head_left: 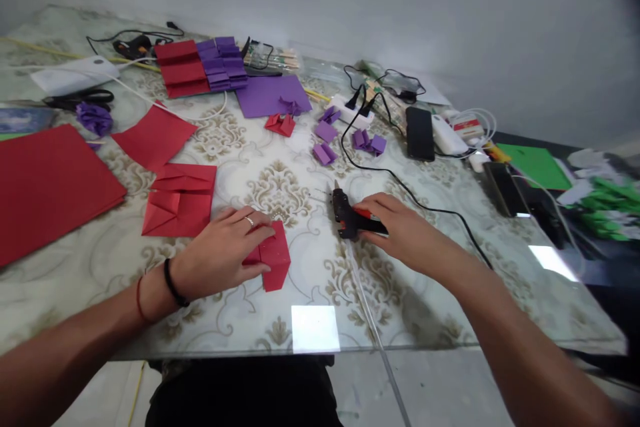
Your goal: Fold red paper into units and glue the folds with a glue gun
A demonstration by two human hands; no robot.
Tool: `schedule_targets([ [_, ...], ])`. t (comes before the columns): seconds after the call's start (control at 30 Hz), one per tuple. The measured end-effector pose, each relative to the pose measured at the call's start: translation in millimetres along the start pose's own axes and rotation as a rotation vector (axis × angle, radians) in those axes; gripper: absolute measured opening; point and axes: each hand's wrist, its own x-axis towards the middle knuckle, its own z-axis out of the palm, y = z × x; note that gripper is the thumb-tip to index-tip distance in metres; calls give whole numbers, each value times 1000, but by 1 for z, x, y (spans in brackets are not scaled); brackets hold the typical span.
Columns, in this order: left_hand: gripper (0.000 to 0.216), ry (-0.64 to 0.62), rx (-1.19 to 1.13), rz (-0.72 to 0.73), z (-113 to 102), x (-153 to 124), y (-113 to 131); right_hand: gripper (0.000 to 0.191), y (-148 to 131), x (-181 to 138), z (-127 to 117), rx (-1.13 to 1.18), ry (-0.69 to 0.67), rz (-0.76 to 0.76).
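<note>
My left hand (229, 248), with a ring on one finger, has its fingers around a folded red paper piece (277, 255) on the table. Part of that piece is hidden under the fingers. Farther right, my right hand (387, 223) grips the handle of a black glue gun (343, 213), its nozzle pointing away from me. A long clear glue stick (365, 300) sticks out of the gun's back and hangs past the table's front edge. Beside my left wrist lies a creased red paper sheet (183, 200). Beyond it is a plain red square (154, 135).
A stack of red paper (55, 190) lies at the left. Several small purple folded pieces (325, 153) sit near a white power strip (350, 112). A black cable (400, 181) crosses the table's right side. Phones (420, 135) and green paper (535, 167) are farther right.
</note>
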Motion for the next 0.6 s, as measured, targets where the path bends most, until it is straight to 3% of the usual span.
schedule_targets([
  [0.17,39,-7,-23,3,0,1,-1,32,-44,7,-7,52,173,-85],
  [0.33,34,25,-29,41,-3,2,1,41,-96,29,10,254,46,-389],
  [0.6,38,-85,-13,84,-15,-1,-4,51,-95,35,30,232,-10,-438],
])
